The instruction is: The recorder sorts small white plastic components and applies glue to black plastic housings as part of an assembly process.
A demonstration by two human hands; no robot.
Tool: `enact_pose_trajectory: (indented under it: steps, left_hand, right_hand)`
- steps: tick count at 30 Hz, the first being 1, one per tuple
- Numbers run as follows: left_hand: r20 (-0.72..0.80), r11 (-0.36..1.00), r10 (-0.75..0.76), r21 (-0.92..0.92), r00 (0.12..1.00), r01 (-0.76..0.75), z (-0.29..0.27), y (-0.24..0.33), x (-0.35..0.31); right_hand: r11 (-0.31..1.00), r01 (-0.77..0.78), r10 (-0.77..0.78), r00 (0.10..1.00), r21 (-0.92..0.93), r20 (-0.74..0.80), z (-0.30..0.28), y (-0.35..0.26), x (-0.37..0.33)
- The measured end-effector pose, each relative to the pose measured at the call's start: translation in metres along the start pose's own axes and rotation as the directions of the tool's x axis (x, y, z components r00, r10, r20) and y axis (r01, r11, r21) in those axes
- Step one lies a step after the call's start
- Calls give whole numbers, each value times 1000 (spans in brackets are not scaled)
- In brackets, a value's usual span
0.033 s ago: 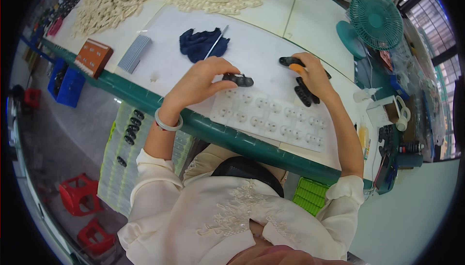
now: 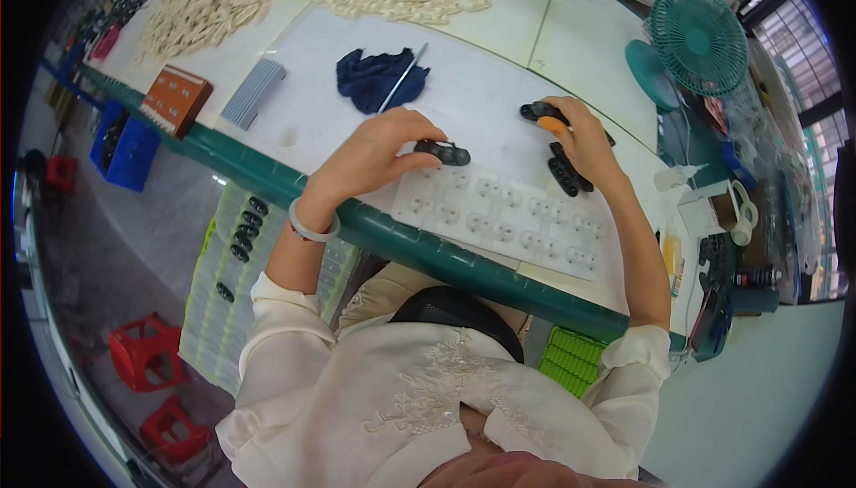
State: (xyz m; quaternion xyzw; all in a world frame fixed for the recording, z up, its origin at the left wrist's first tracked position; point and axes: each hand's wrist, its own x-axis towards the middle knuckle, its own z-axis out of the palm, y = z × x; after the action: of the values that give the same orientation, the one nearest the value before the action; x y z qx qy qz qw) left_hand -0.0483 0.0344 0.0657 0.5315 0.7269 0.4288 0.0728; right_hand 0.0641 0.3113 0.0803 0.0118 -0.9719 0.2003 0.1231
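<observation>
Writing: marks on brown box, left of the tray, too small to read.
Left hand: fingers clamped on a black piece, by the tray's far edge.
Right hand: at a second black piece, beyond the tray; grip cannot be told.
Around: blue cloth beyond the tray, black strips near its far edge.

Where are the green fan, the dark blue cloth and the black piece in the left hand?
Green fan point(image 2: 698, 40), head view: middle of its round grille.
Dark blue cloth point(image 2: 367, 80), head view: its crumpled middle.
Black piece point(image 2: 449, 155) in the left hand point(image 2: 376, 155), head view: its uncovered part.
</observation>
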Motion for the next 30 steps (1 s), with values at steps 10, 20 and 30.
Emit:
enact_pose_trajectory:
  steps: [10, 20, 30]
  left_hand:
    - [-39, 995, 101, 30, 994, -100, 26, -13, -15]
    - [-18, 996, 87, -10, 996, -87, 15, -13, -18]
    - [192, 947, 183, 230, 964, -225, 63, -33, 122]
  right_hand:
    - [932, -117, 64, 984, 342, 164, 9, -67, -42]
    - [996, 83, -85, 996, 37, 34, 35, -63, -51]
    - [992, 125, -125, 991, -2, 47, 34, -60, -55]
